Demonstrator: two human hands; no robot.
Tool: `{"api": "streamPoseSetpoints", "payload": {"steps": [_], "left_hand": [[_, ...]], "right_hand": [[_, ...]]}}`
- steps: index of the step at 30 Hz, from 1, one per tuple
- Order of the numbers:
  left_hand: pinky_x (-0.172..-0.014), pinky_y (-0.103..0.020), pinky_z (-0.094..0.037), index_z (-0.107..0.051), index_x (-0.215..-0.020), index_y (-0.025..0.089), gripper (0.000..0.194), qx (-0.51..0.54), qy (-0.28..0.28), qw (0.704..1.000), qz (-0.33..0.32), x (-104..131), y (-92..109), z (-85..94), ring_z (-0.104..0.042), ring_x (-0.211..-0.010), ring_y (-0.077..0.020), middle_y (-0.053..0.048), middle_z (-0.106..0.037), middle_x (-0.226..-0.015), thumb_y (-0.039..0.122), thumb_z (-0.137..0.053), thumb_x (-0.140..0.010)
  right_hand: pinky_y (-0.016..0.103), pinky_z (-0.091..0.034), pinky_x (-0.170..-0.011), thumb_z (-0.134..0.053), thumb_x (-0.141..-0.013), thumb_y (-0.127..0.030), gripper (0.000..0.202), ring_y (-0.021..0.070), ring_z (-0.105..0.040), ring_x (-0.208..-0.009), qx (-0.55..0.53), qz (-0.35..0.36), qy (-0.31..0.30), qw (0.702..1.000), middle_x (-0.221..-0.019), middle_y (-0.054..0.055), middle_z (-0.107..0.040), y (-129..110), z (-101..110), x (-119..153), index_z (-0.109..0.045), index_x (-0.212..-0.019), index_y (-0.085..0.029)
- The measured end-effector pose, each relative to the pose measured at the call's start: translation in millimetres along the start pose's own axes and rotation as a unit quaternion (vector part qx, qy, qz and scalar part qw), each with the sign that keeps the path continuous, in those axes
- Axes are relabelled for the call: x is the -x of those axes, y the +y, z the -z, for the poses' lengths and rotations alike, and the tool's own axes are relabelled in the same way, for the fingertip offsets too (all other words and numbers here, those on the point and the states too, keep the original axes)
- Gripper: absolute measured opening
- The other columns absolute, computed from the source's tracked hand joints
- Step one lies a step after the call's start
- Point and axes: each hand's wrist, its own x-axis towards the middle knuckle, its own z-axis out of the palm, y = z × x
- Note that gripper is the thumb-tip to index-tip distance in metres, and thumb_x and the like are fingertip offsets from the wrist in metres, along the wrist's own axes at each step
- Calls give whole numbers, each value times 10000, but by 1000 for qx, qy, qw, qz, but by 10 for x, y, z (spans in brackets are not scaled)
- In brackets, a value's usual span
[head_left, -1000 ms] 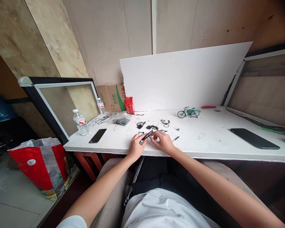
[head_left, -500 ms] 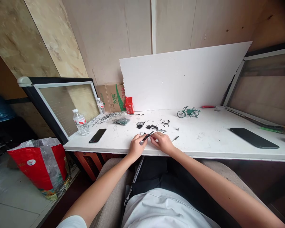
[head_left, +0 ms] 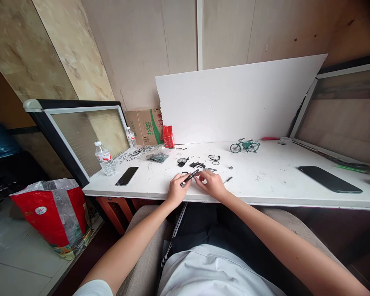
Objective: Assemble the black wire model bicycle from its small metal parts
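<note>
At the far left, on the floor, a red bag (head_left: 51, 216) wrapped with clear tape stands with its top gathered, so what is in it cannot be seen. At the nine o'clock end of the white surface (head_left: 265, 181) a capped water bottle (head_left: 105, 159) with a red label stands upright, a black phone (head_left: 127, 176) lying flat just beside it; at about eleven o'clock a cardboard box (head_left: 146, 126) with green print sits closed against the wall, a smaller bottle (head_left: 130, 137) before it and a red carton (head_left: 168, 137) at its right. A clear packet of small dark parts (head_left: 158, 157) lies nearby, and loose black parts (head_left: 200, 163) are scattered at twelve o'clock from the hands. The left hand (head_left: 176, 190) has its fingers clenched around a dark slender tool (head_left: 189, 178), which slants up toward one o'clock near the front edge; the right hand (head_left: 212, 185) meets the tool's tip, its fingers pinched on something too small to tell. A green model bicycle (head_left: 245, 145) stands upright at two o'clock, and a second black phone (head_left: 329, 179) lies at three o'clock. A white board (head_left: 234, 98) leans on the beige panelled wall (head_left: 142, 45) behind.
</note>
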Motion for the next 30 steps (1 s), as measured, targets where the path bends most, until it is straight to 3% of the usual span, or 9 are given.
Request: {"api": "streamPoseSetpoints", "payload": {"steps": [11, 30], "left_hand": [[-809, -312, -564, -722, -1351, 237, 361, -30, -15, 999, -25, 15, 3, 19, -672, -857, -184, -71, -668, -956, 292, -654, -1001], [-727, -284, -542, -797, -1163, 214, 252, -33, 1, 999, 2, 19, 42, 14, -663, -800, -172, -56, -674, -896, 219, -738, -918]], "right_hand": [[276, -421, -641, -516, -1065, -275, 224, 172, -632, -713, 20, 41, -9, 999, -792, 59, -711, 45, -33, 16, -672, -927, -193], [286, -380, -618, -489, -1082, -321, 334, 162, -583, -654, 47, 72, -32, 996, -721, 50, -656, 17, -19, 33, -596, -791, -199]]}}
